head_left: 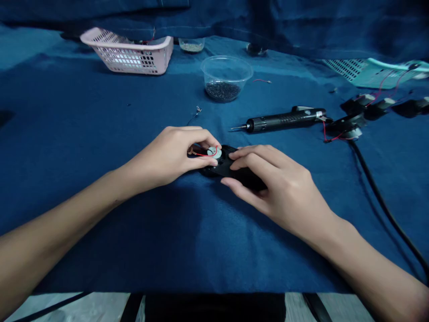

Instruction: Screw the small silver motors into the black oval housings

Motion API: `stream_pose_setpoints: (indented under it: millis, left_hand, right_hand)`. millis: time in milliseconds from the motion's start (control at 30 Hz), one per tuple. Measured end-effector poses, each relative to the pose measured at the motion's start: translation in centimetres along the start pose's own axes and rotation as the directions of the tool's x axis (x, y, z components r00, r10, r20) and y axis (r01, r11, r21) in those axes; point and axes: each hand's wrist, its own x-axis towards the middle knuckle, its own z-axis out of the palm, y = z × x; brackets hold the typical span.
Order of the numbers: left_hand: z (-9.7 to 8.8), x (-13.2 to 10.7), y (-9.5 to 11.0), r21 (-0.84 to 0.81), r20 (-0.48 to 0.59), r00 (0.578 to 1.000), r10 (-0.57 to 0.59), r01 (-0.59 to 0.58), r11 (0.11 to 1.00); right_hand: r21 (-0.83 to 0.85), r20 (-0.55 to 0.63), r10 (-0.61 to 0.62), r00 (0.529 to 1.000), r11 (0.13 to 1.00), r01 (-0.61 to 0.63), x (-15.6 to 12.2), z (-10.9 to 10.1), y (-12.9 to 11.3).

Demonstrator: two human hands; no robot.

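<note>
Two baskets [134,58] and two tubs [217,77] beyond left hand [179,147] and right hand [281,179]; one driver [284,120] just beyond right hand; one casing [223,169] beneath both; one disc [212,152] at left fingertips; forearms angled inward; right hand half curled, gripping casing; left hand pinched on disc.

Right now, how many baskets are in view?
2. A pink basket is at the far left, and a green basket at the far right, cut off by the picture's edge. Others could be hidden behind the hanging cloth.
</note>
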Motion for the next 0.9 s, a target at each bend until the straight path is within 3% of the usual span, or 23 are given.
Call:
stream_pose_setpoints:
  millis: [900]
  left_hand:
    - [0.00,-0.21,-0.07,-0.006,-0.017,1.000,0.016,-0.016,1.000]
  right_hand:
    - [-0.041,0.009,-0.027,1.000,0.999,0.027,-0.25,0.25,-0.04]
